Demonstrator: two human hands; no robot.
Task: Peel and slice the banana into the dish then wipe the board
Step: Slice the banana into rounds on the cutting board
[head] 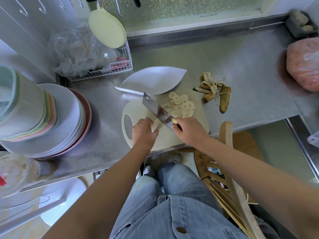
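A cream cutting board (165,138) with a handle hole lies at the steel counter's front edge. My left hand (144,131) pins the short remaining piece of peeled banana (156,125) on it. My right hand (189,129) grips a wide cleaver (158,109) whose blade rests across the board beside the banana piece. Several round banana slices (182,106) lie piled on the board's far right part. A white leaf-shaped dish (151,80) sits just behind the board and holds nothing. The banana peel (215,92) lies on the counter to the right.
A tall stack of plates and bowls (44,118) stands at the left. A wire rack (103,68) with plastic bags sits behind it. A pink bag (303,64) lies at the far right, and a wooden chair (227,169) stands under my right arm.
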